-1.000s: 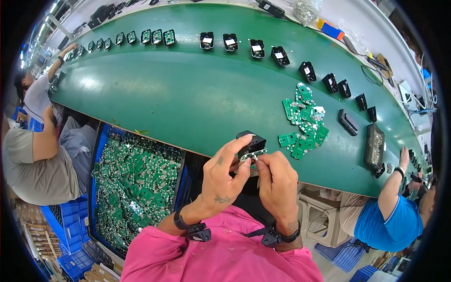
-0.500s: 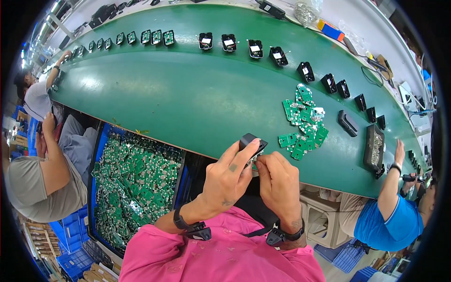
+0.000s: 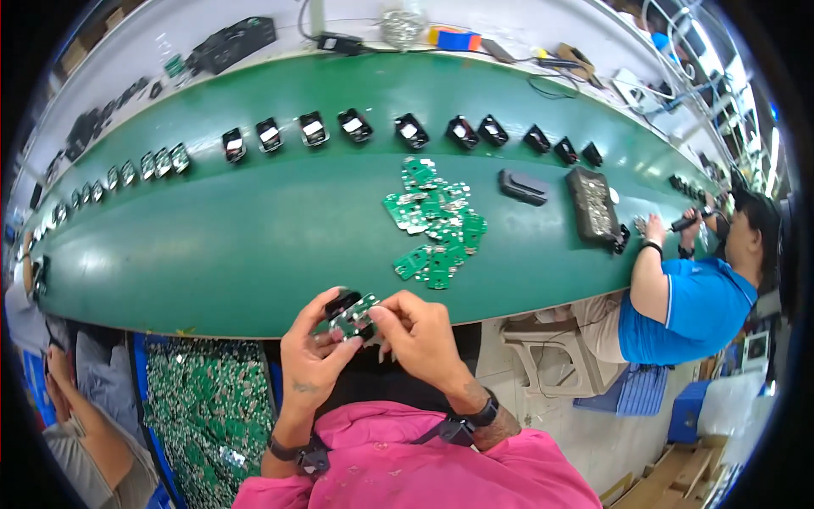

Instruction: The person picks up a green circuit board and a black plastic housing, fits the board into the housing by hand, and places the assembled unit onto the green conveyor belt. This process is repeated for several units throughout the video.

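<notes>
Near the front edge of the green table, my left hand (image 3: 307,360) grips a small black plastic housing (image 3: 341,302) from the left, thumb at its near side. A green circuit board (image 3: 354,319) sits at the housing's open side, facing up and tilted; I cannot tell if it is fully seated. My right hand (image 3: 424,335) pinches the board's right edge between thumb and fingers. Beyond my hands lies a loose pile of green circuit boards (image 3: 441,216). Across the table runs a row of black housings (image 3: 354,125), some with white labels inside.
A large bin of circuit boards (image 3: 208,407) stands below the table at left. To the right are a dark closed case (image 3: 523,187) and a tray of small metal parts (image 3: 592,204). A co-worker in blue (image 3: 708,297) holds a black handheld tool (image 3: 688,220); another person sits at left.
My view has swung right, so the table's things sit further left. The housing has been turned: its black outside faced up before, and now the circuit board shows. Both hands stay on it.
</notes>
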A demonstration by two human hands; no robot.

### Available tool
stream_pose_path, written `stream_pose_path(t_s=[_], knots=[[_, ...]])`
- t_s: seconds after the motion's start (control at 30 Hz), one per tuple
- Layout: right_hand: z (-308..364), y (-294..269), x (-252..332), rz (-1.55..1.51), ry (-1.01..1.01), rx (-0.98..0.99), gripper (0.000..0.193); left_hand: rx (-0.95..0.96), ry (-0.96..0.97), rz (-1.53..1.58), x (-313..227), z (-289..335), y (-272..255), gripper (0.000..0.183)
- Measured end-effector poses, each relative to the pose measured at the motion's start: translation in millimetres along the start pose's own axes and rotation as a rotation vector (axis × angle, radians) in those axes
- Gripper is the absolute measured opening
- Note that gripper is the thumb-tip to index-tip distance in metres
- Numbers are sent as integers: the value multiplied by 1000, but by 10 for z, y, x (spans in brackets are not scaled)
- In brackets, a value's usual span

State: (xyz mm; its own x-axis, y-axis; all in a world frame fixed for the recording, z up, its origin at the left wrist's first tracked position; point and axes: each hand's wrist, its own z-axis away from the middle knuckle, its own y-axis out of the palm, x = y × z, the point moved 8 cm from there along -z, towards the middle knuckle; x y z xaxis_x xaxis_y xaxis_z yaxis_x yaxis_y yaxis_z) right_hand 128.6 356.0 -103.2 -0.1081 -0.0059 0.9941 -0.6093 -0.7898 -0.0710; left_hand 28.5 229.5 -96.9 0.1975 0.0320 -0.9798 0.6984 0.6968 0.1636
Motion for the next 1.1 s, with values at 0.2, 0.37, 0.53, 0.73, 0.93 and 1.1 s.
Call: stream_pose_path(t_s=[0.2,0.37,0.53,0.73,0.93,1.1], knots=[[70,70,269,-139,-305,-21,13,-7,66,-35,36,-33,101,60],[69,-48,153,-245,-52,85,14,66,156,-187,134,-43,147,55],[81,-15,402,138,-280,171,17,-4,405,-268,-28,-16,115,51],[65,-216,615,289,-228,39,13,-1,408,-399,-174,-18,304,51],[27,-180,392,133,-47,12,16,5,402,-375,-311,71,282,57],[1,-131,431,173,-107,-14,23,187,177,-2,-143,55,275,53]])
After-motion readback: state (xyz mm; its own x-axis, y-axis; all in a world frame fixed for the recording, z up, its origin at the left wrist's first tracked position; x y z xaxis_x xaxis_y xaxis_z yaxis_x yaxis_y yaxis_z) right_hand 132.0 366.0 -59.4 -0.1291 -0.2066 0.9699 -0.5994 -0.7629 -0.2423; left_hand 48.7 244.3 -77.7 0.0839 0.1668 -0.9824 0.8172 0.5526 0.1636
